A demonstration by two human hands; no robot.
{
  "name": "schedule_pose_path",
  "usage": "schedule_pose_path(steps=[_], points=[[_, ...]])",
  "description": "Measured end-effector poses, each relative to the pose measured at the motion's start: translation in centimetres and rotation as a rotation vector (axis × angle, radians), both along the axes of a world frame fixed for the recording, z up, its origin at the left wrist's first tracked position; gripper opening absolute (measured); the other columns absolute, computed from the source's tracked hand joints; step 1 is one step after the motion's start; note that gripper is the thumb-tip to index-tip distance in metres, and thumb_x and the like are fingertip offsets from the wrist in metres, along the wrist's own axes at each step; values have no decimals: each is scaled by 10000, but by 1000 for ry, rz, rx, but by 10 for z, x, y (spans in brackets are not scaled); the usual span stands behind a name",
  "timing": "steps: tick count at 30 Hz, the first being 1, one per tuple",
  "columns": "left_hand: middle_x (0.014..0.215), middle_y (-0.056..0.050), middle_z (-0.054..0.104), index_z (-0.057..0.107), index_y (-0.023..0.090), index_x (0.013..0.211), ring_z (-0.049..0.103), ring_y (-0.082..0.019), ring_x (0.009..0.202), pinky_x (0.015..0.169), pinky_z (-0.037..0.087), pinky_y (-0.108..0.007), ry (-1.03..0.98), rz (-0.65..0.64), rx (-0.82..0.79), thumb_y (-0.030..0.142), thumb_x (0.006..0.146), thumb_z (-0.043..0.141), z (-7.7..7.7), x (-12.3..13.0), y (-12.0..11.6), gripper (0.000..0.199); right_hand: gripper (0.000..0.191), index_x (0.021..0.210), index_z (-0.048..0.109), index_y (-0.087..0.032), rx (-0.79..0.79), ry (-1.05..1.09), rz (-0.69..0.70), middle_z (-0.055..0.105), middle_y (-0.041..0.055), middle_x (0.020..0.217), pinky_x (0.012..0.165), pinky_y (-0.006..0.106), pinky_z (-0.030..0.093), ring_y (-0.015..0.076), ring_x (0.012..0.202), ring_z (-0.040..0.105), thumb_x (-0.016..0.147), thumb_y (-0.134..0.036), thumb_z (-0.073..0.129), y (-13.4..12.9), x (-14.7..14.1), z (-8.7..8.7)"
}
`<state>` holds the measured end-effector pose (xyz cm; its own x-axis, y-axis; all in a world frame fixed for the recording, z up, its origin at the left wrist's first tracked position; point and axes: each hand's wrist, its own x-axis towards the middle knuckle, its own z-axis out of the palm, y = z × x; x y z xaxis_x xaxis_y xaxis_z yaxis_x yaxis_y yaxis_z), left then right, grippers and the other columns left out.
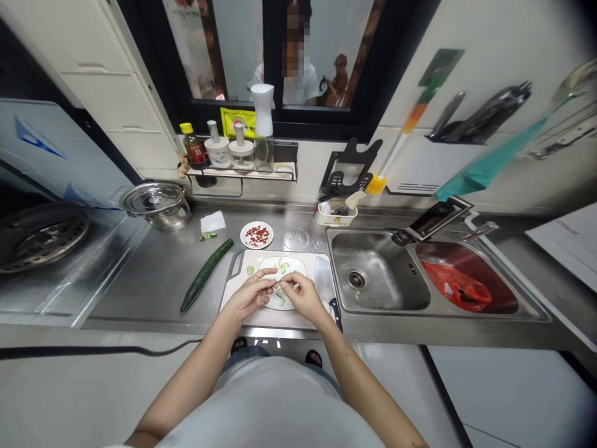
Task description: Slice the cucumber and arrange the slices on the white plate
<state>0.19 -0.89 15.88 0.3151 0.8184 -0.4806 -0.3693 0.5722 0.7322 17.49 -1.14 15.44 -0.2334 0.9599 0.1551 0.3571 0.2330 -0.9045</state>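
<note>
My left hand (252, 295) and my right hand (301, 294) meet at the fingertips above a white plate (299, 266). Both are closed in a pinch around something small and thin that I cannot make out. Pale green cucumber slices (282, 267) lie in curves on the plate, partly hidden by my fingers. Under the plate is a light cutting board (261, 319) with a grey handle. A couple of round slices (250, 270) rest on its left part. Along its right side lies a kitchen knife (323, 277), its black handle toward me. An uncut cucumber (206, 276) is left of the board.
Behind the board stands a small dish of chopped red pieces (258, 234). A lidded steel pot (161, 206), a white tissue (213, 221) and green scraps (208, 236) are farther left. On the right, a double sink (377, 267) has a red bag (459, 287) in its second basin.
</note>
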Motion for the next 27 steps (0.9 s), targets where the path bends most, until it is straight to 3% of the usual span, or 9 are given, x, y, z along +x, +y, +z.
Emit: schedule_pose_path(steps=[6,13,18,27], points=[[649,48,568,572,199,1101,464,-43,533,469,271,-147,184,2,158,276,638,747,10,0,0,501,166,813,655,-208,31,-18,80,660,12,828,667,243,433,131,743,564,855,-326,545,1,1,6],[647,54,576,556,195,1089,498,-69,577,567,343,-180,330,41,348,316,659,718,19,2,-3,475,171,785,637,-201,20,-30,85,649,3,794,655,231,426,124,723,560,856,-318,535,3,0,7],[682,41,589,551,204,1083,549,-99,670,664,386,-204,380,30,429,317,679,714,19,2,-3,450,148,751,633,-193,-25,18,63,647,-11,737,634,224,425,116,674,555,826,-290,551,3,-2,7],[725,24,557,572,188,1079,525,-101,681,645,391,-204,497,11,576,310,730,664,15,3,-4,381,147,706,636,-174,-121,70,87,643,-9,689,652,225,434,115,662,557,782,-263,546,6,0,6]])
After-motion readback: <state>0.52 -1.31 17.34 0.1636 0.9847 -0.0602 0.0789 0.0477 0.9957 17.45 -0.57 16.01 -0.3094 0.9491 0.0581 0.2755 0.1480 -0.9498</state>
